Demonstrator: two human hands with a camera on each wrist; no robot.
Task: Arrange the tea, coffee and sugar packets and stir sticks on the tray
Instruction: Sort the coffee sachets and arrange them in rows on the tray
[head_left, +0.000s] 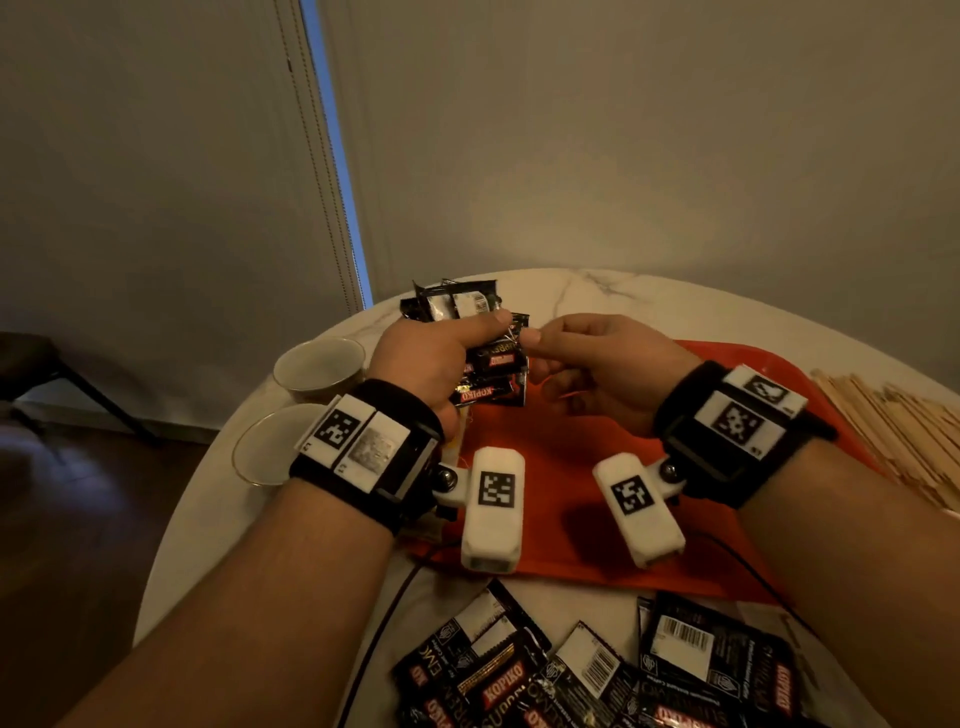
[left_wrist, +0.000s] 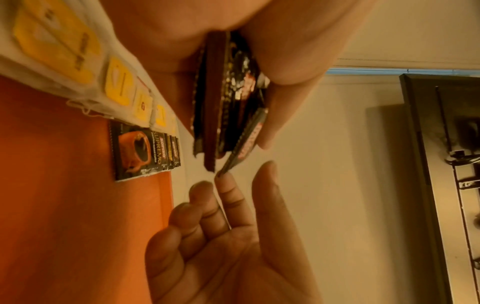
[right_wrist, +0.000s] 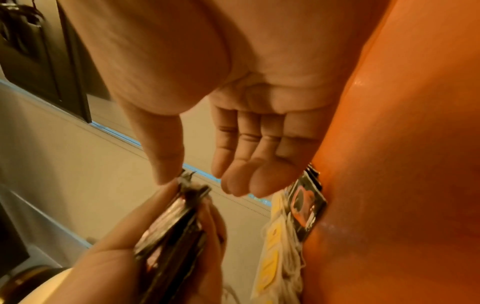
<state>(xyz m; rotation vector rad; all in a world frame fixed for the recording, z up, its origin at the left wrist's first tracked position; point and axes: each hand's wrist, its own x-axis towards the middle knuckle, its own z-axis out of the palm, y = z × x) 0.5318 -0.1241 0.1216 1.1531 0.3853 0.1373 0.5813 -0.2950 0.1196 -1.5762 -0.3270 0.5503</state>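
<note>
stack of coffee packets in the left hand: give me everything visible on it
The stack of coffee packets is several flat, glossy black foil sachets with red and gold Kopiko print, edges fanned unevenly. The left hand grips it above the far left part of the orange tray, thumb on one face and fingers on the other. The left wrist view shows the packets edge-on, one sachet splayed outward from the rest. The right hand meets the stack's end, fingertips at that sachet; a firm pinch cannot be confirmed.

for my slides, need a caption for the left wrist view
Left hand grips a stack of coffee packets; right hand reaches for one.
</note>
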